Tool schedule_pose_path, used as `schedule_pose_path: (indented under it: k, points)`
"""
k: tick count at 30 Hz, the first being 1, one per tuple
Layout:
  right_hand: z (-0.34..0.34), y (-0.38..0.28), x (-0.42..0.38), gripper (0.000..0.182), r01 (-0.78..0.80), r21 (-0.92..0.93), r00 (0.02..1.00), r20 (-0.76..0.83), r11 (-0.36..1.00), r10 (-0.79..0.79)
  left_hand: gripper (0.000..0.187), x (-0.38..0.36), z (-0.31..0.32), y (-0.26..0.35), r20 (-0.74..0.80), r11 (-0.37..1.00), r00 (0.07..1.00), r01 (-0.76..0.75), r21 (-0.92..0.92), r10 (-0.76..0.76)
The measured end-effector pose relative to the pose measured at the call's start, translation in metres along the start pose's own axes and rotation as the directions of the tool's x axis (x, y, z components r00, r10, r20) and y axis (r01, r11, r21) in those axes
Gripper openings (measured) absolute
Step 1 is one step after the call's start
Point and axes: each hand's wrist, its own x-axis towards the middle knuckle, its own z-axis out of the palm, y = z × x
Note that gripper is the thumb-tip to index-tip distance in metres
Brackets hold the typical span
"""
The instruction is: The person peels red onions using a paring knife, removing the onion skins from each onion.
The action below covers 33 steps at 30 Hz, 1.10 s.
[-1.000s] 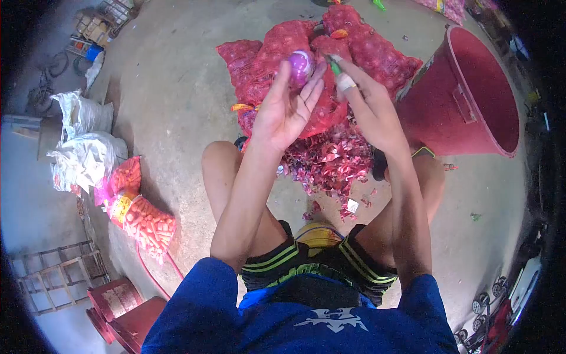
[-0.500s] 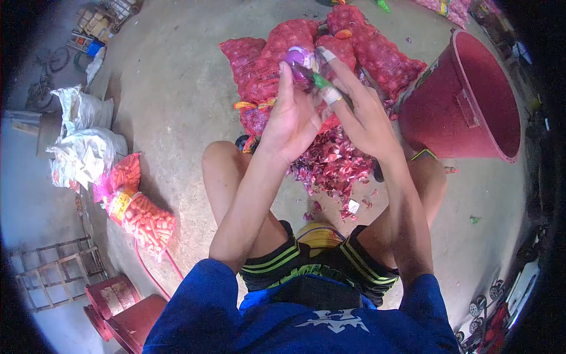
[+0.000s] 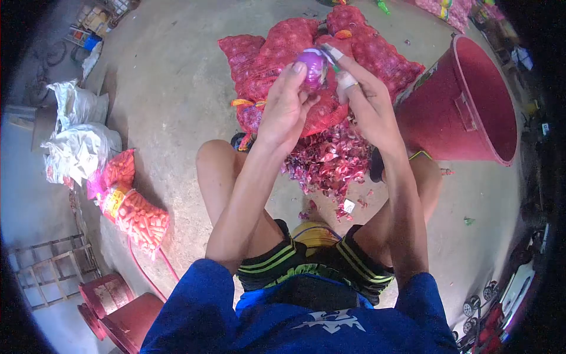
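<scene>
One purple onion (image 3: 311,66), upper centre of the frame, is grasped by the left hand (image 3: 284,109), just frame-left of the green-handled knife (image 3: 336,68) pinched in the right hand (image 3: 370,101), contact unclear.

White wraps (image 3: 346,80) band the thumb and forefinger of my right hand (image 3: 371,111). Well up the arm from that hand sits a short sleeve (image 3: 415,302) of my royal-blue T-shirt (image 3: 253,330), whose front bears a pale, jagged emblem (image 3: 331,320). Between hand and shirt, my black shorts (image 3: 324,259) show paired lime-green stripes (image 3: 265,263) on each leg.
</scene>
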Motion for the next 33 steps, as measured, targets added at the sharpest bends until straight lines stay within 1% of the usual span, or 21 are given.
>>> schedule_pose_path:
  k: [2,3,5,7,8,9,10,12,13,14,15,16,18,20,24,27,29,30,31,32,33]
  points:
    - [0.001,0.0,0.0,0.045,0.007,0.12,1.0,-0.008,0.993,-0.006,0.044,0.002,-0.001,0.001,-0.017,1.0,1.0,-0.004,0.014,0.004]
    - [0.0,-0.003,0.001,0.045,0.009,0.117,1.0,-0.004,0.993,-0.008,0.043,0.002,-0.001,0.001,-0.032,1.0,0.999,-0.006,0.03,0.007]
    - [-0.003,-0.01,0.003,0.05,-0.179,0.106,0.971,-0.14,0.978,0.193,0.044,0.002,-0.006,0.0,-0.028,1.0,1.0,-0.014,-0.001,0.014]
    - [-0.022,-0.002,0.01,0.051,-0.169,0.137,0.968,-0.164,0.976,0.19,0.047,-0.001,-0.009,0.005,-0.02,0.999,1.0,-0.022,-0.034,0.022]
    - [-0.035,0.004,0.014,0.053,-0.159,0.171,0.963,-0.192,0.972,0.191,0.05,-0.004,-0.012,0.008,0.007,0.997,0.997,-0.072,0.007,0.072]
    - [-0.039,0.004,0.015,0.056,-0.184,0.1,0.971,-0.134,0.978,0.196,0.054,-0.006,-0.012,0.011,0.034,0.991,0.992,-0.121,0.049,0.119]
    - [-0.037,0.005,0.013,0.056,-0.184,0.101,0.972,-0.133,0.978,0.196,0.054,-0.006,-0.012,0.013,0.033,0.991,0.992,-0.121,0.05,0.12]
    - [-0.028,0.0,0.004,0.056,-0.081,0.071,0.996,-0.02,0.994,0.083,0.062,-0.006,-0.011,0.014,-0.005,0.979,0.981,-0.194,0.054,0.195]
    - [-0.025,-0.012,0.001,0.057,-0.104,0.034,0.994,0.047,0.994,0.103,0.062,-0.007,-0.011,0.014,-0.006,0.979,0.98,-0.196,0.055,0.197]
    - [-0.02,-0.012,-0.001,0.057,-0.104,0.034,0.994,0.049,0.994,0.102,0.062,-0.009,-0.011,0.014,-0.067,0.976,0.976,-0.2,0.081,0.205]
    - [-0.016,-0.01,-0.004,0.058,-0.015,-0.019,0.994,0.11,1.0,0.017,0.063,-0.01,-0.01,0.013,-0.127,0.974,0.969,-0.2,0.107,0.213]
    - [-0.013,-0.009,-0.005,0.059,0.076,-0.066,0.983,0.174,0.995,-0.064,0.063,-0.01,-0.01,0.014,-0.128,0.974,0.969,-0.199,0.107,0.212]
    - [-0.011,-0.007,-0.006,0.06,0.086,-0.089,0.983,0.167,0.992,-0.07,0.065,-0.01,-0.009,0.014,-0.128,0.967,0.965,-0.21,0.146,0.229]
    - [-0.011,0.001,-0.003,0.059,0.227,-0.176,0.969,0.138,0.958,-0.204,0.067,-0.008,-0.009,0.012,-0.116,0.965,0.964,-0.223,0.137,0.239]
    - [-0.009,-0.008,-0.001,0.055,0.185,-0.186,0.978,0.13,0.965,-0.162,0.067,-0.008,-0.007,0.014,-0.101,0.97,0.968,-0.219,0.104,0.229]
    - [-0.007,-0.007,0.001,0.051,0.238,-0.201,0.971,0.055,0.95,-0.231,0.065,-0.007,-0.005,0.018,-0.079,0.958,0.965,-0.233,0.169,0.249]
    - [-0.008,-0.008,0.001,0.047,0.15,-0.221,0.989,0.036,0.964,-0.146,0.064,-0.006,-0.008,0.015,-0.069,0.961,0.967,-0.232,0.149,0.245]
    - [-0.01,-0.007,0.002,0.047,0.15,-0.222,0.989,0.036,0.963,-0.145,0.064,-0.006,-0.008,0.015,-0.06,0.965,0.969,-0.23,0.129,0.239]
    - [-0.013,-0.005,0.005,0.046,0.107,-0.139,0.993,-0.025,0.984,-0.111,0.064,-0.008,-0.009,0.015,-0.06,0.965,0.969,-0.23,0.128,0.239]
    - [-0.017,-0.001,0.008,0.045,0.068,-0.054,0.994,-0.085,0.996,-0.072,0.065,-0.01,-0.01,0.015,-0.005,0.97,0.976,-0.218,0.105,0.22]
    - [-0.025,0.001,0.011,0.045,0.075,0.006,0.995,-0.068,0.997,-0.074,0.066,-0.012,-0.009,0.016,0.055,0.976,0.978,-0.204,0.081,0.2]
